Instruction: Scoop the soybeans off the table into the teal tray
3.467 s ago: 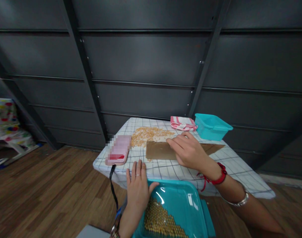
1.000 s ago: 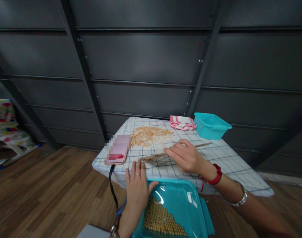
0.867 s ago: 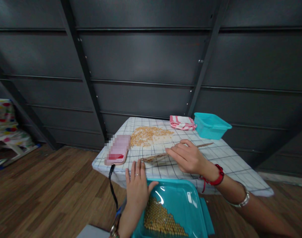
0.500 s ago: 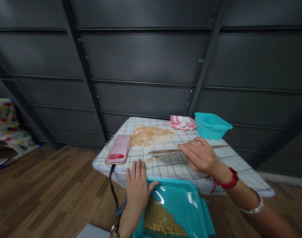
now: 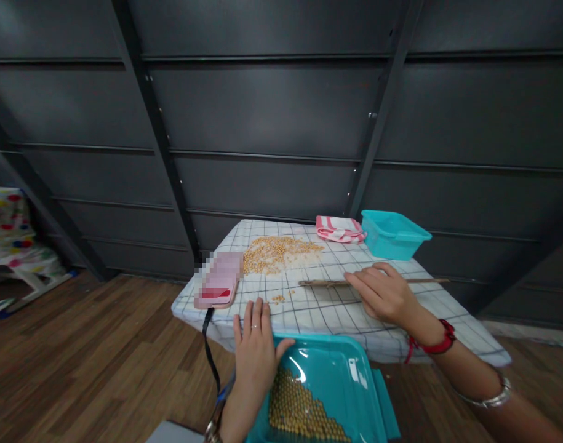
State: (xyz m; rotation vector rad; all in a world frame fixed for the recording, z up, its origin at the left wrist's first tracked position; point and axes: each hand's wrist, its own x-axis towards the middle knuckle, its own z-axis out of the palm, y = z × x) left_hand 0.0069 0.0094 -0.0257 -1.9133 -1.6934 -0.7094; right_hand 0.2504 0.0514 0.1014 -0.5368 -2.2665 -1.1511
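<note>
My right hand (image 5: 387,294) is closed round a thin brown stick (image 5: 325,283), held nearly level just above the checked tablecloth. A few loose soybean-like yellow beans (image 5: 278,299) lie on the cloth to the left of the stick's tip. My left hand (image 5: 256,344) lies flat, fingers stretched and thumb out, over the left far corner of a teal plastic tray (image 5: 343,363) at the table's front edge. Inside the tray, more round yellowish beans (image 5: 299,406) gather at the lower left. A wider spread of beans (image 5: 279,252) covers the cloth farther back.
A pink phone-like object (image 5: 219,289), partly pixelated, rests on the table's left side, with a black strap (image 5: 207,344) hanging down. At the back right are a folded red-and-white cloth (image 5: 339,229) and a teal basin (image 5: 394,237). A dark panelled wall (image 5: 267,111) stands behind.
My right hand has moved right with the stick, whose tip is now farther from the few loose beans. My left hand stays on the tray's corner.
</note>
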